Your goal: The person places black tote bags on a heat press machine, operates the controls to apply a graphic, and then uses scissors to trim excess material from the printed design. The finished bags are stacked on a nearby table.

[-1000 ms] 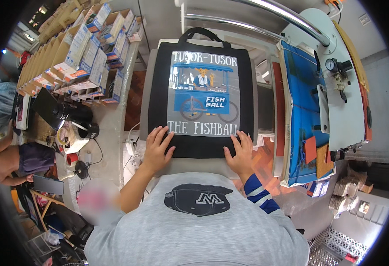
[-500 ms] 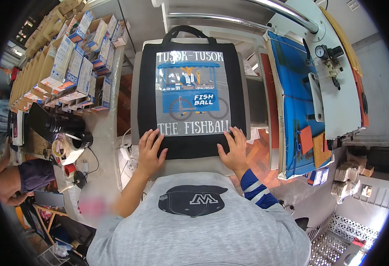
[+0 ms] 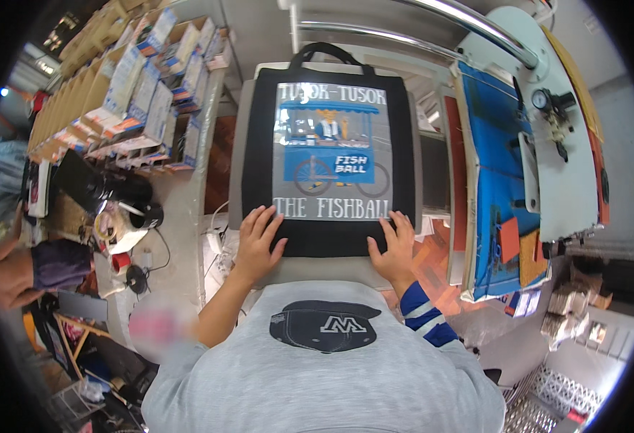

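Observation:
A black tote bag (image 3: 324, 237) lies flat on a grey padded platen (image 3: 310, 271) in front of me, its handles at the far end. On the bag rests a clear glossy sheet (image 3: 282, 148) with a printed picture of a blue food cart and white lettering. My left hand (image 3: 259, 247) lies on the near left part of the bag, fingertips by the sheet's lower left corner. At the lower right corner, my right hand (image 3: 393, 249) rests the same way. Both hands have their fingers spread and grip nothing.
A press machine with a blue-covered board (image 3: 484, 184) and a pressure gauge (image 3: 541, 99) stands to the right; scissors (image 3: 495, 252) lie on that board. Open cardboard boxes (image 3: 133, 97) are stacked at the left. Below them are tape rolls (image 3: 120, 262). Another person (image 3: 14, 268) is at the far left.
My view has turned slightly, so the whole scene sits farther right in the picture. The hands stay at the sheet's lower corners, and the bag lies as before.

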`<action>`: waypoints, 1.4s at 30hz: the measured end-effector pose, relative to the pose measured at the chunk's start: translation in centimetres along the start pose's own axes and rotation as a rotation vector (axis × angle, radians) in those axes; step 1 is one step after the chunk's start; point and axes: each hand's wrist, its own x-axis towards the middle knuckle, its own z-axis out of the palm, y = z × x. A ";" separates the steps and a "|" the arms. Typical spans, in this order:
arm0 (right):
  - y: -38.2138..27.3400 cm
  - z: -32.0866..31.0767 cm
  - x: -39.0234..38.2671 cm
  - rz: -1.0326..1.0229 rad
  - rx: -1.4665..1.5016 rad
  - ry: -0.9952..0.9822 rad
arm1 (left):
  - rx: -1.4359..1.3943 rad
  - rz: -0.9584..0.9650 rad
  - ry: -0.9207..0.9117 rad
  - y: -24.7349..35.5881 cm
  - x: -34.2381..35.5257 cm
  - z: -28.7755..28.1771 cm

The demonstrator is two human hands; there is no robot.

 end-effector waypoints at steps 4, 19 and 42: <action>-0.3 0.0 0.0 -0.014 -0.005 -0.007 | -0.004 -0.015 -0.005 -0.2 -0.3 0.0; 0.0 -0.1 -0.1 -0.016 0.013 0.006 | 0.007 -0.007 -0.011 0.1 -0.2 -0.3; -0.2 -0.1 0.1 -0.009 0.019 0.029 | 0.031 -0.002 -0.002 0.3 0.1 -0.1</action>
